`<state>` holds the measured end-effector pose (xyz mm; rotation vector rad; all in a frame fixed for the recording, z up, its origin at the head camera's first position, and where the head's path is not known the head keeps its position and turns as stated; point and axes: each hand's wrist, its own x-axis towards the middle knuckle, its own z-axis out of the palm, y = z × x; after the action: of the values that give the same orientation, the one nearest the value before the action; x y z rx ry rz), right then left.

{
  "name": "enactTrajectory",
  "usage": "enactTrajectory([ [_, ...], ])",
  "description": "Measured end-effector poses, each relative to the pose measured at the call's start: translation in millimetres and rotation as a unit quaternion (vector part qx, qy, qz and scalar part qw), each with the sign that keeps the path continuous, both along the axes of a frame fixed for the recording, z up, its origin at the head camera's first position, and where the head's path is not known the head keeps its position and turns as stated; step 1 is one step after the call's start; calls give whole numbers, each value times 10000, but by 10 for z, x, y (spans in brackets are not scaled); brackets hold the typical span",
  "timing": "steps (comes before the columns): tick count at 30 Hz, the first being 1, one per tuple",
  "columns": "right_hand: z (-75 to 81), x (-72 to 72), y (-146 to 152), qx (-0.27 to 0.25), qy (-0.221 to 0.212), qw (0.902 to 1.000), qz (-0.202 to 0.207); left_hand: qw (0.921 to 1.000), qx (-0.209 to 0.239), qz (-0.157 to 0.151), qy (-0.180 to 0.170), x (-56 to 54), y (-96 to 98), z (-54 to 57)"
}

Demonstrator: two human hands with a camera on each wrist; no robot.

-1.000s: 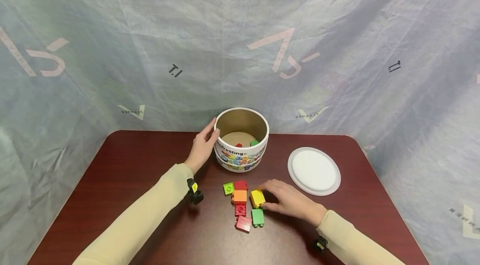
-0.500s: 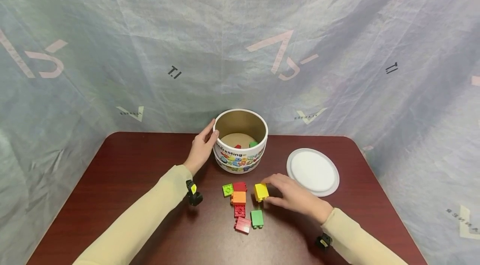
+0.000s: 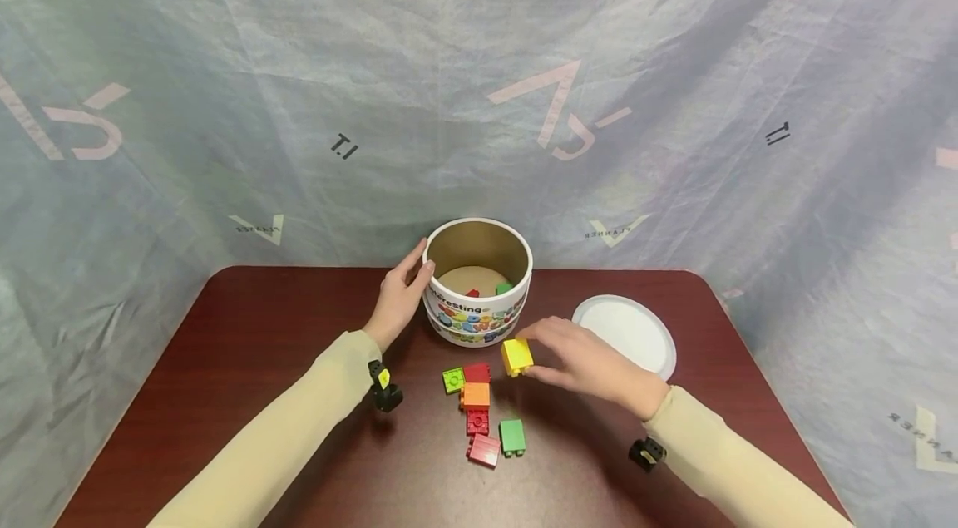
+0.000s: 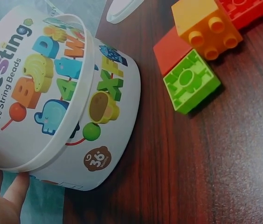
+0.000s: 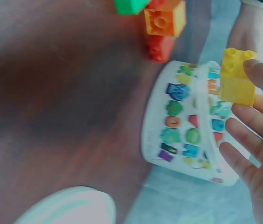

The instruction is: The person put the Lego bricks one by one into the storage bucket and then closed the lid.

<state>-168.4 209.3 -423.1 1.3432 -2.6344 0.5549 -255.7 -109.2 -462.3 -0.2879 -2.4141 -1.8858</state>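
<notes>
"Just in front of the tub point(image 3: 479, 323), what is the right hand point(image 3: 584, 357) doing?"

"It is pinching the yellow block point(image 3: 517, 357) between thumb and fingertips, and the block seems to be hanging clear of the surface point(image 3: 419, 486)."

"And the left hand point(image 3: 397, 299)?"

"Its fingers are lying extended against the tub's left side, near the rim, touching rather than clasping."

"What is looking risky?"

"That fingertip hold, mostly. Smooth plastic is probably giving little bite, so an uneven squeeze could be sending the yellow block down onto the loose ones and scattering them. The left hand is touching one side only, so a hard push there could be sliding or tipping the tub. The right hand is also partly covering the lid point(image 3: 632, 333) from above; a low wrist could be nudging it."

"How many of each is the person dealing with?"

"One tub is standing upright, and one lid is lying to its right. Six blocks are lying loose: three red blocks point(image 3: 477, 421), one orange block point(image 3: 475, 396), one lime block point(image 3: 453, 380), one green block point(image 3: 512, 435). The yellow block is making seven outside."

"And inside?"

"One red piece point(image 3: 472, 293) and one green piece point(image 3: 504, 288) are showing; the front wall may be hiding more."
</notes>
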Motion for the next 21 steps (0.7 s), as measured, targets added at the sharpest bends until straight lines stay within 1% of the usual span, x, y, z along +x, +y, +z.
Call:
enactTrajectory([
  [4, 165, -76, -71, 10, 290, 9995, 92, 10000, 53, 6, 23, -1, -11, 4],
  [9, 388, -166, -138, 12, 268, 9996, 27, 9999, 131, 39, 7, -9, -20, 3],
  [13, 536, -235, -163, -61, 260, 9996, -41, 9998, 162, 55, -45, -9, -11, 1],
  [17, 631, -311, -180, -255, 255, 9992, -147, 9998, 211, 53, -35, -10, -2, 1],
  [21, 669, -406, -197, -417, 187, 9988, -184, 9997, 224, 56, -26, -5, 0, 9],
])
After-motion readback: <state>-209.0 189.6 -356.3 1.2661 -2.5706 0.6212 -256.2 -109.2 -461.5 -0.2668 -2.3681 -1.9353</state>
